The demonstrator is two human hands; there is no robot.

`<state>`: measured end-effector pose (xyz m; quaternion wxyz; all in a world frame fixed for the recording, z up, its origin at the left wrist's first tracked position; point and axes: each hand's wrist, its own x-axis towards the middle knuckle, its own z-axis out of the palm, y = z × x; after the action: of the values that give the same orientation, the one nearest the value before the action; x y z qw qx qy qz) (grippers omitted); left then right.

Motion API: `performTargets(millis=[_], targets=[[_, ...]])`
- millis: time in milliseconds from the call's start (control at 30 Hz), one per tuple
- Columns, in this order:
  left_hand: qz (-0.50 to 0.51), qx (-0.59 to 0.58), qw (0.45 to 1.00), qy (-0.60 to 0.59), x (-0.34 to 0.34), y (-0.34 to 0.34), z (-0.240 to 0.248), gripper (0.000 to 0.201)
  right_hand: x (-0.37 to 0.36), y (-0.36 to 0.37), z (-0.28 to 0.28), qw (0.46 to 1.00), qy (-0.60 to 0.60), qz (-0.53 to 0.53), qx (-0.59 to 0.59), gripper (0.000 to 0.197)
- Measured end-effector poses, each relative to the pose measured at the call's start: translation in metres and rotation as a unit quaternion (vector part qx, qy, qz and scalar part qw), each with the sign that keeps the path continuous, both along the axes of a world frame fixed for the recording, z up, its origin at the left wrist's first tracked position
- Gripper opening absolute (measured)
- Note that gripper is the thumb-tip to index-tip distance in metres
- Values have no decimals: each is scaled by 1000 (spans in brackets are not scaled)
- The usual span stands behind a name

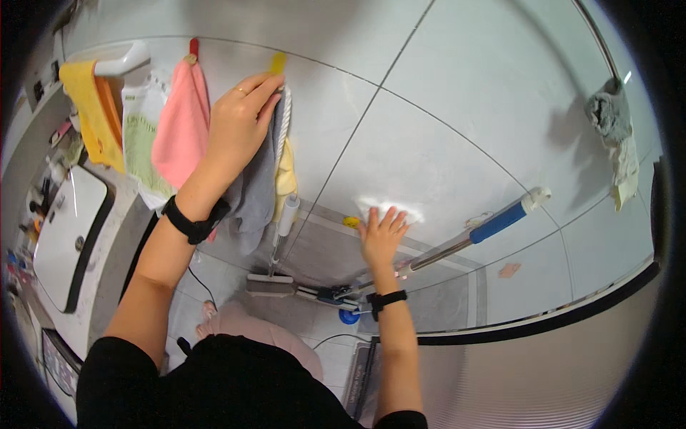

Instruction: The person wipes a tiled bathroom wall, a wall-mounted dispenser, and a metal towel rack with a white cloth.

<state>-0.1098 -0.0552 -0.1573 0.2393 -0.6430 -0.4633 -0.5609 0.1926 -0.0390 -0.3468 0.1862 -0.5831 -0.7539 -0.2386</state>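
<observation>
Up at the tiled wall, my left hand (246,118) is closed in a pinch just below a yellow hook (278,63). A grey towel (257,187), a thick white cord (284,118) and a pale yellow cloth (286,179) hang right under its fingertips. What exactly sits between the fingers is hidden. Lower on the wall, my right hand (383,239) lies with its fingers spread over a bright white patch (409,211), which looks like a thin wipe. A small yellow piece (351,222) is on the wall beside that hand.
Left of my arm hang a pink towel (182,129), a green-white packet (141,136) and a yellow towel (91,114), above a white sink (66,236). Mops lean ahead, one with a blue grip (498,223). A ribbed panel (529,372) stands at lower right.
</observation>
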Motion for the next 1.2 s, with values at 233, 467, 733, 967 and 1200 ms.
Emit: performTargets(millis=[233, 467, 733, 967, 1200], targets=[[-37, -120, 992, 20, -5, -48, -17, 48, 8, -21, -62, 994, 16, 15, -110, 58], [-56, -261, 964, 12, -17, -133, -69, 55, -28, 16, 61, 970, 164, 73, 161, 68], [-96, -461, 877, 93, -32, -176, -102, 49, -100, 35, 110, 981, 72, 111, 145, 58], [-74, -461, 877, 110, -35, -183, -93, 46, -97, 31, -7, 977, -55, 190, 81, 46], [-53, -470, 876, 94, -50, -192, -87, 44, -80, 5, -99, 964, -156, 215, -30, 34]])
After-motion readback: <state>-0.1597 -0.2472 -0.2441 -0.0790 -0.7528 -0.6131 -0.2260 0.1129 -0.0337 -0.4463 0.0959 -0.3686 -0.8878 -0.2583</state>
